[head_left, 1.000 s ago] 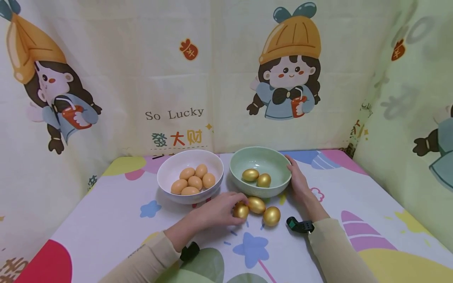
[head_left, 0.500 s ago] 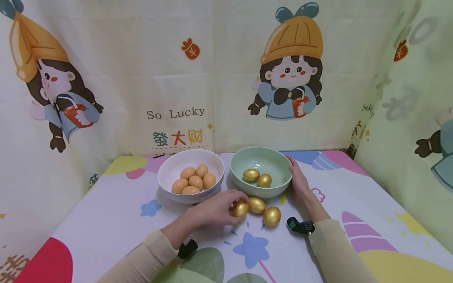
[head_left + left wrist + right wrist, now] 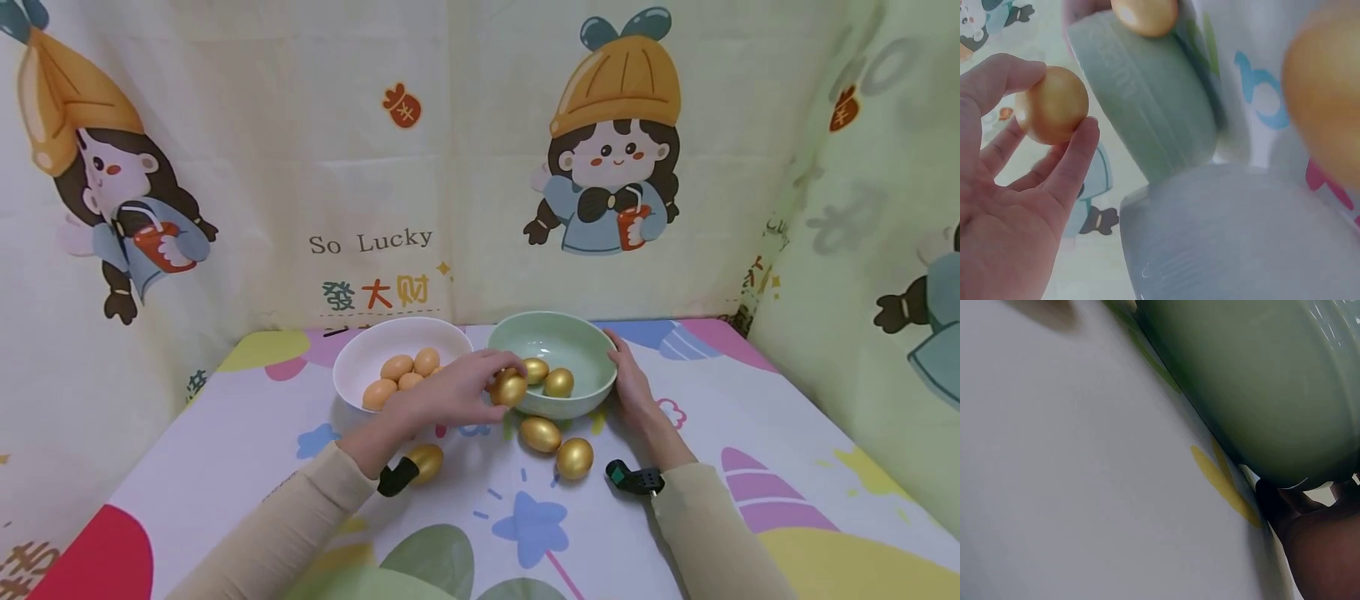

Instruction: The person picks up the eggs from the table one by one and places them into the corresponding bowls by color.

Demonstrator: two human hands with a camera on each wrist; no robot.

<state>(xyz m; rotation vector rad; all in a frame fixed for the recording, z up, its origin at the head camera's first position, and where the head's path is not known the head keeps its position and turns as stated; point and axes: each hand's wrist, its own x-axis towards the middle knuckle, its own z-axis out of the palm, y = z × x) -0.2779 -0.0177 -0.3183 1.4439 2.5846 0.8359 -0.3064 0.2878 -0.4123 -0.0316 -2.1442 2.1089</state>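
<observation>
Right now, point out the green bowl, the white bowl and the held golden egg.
Green bowl (image 3: 577, 344), head view, inner back wall.
White bowl (image 3: 390, 340), head view, inner back wall.
Held golden egg (image 3: 1057, 106), left wrist view, middle.

At the head view's centre left, we read "So Lucky" (image 3: 371, 242) above "發大财" (image 3: 375, 295) on the cream backdrop (image 3: 487, 67); the green bowl's (image 3: 1160, 106) raised lettering (image 3: 1121, 70) we found too blurred.

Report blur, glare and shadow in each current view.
Head: fairly even light, small glints inside the green bowl. Left wrist: the large egg at the right edge is blurred, the held egg sharper. Right wrist: dim, streaky glints on the bowl, dark shadow on part of the right hand.
</observation>
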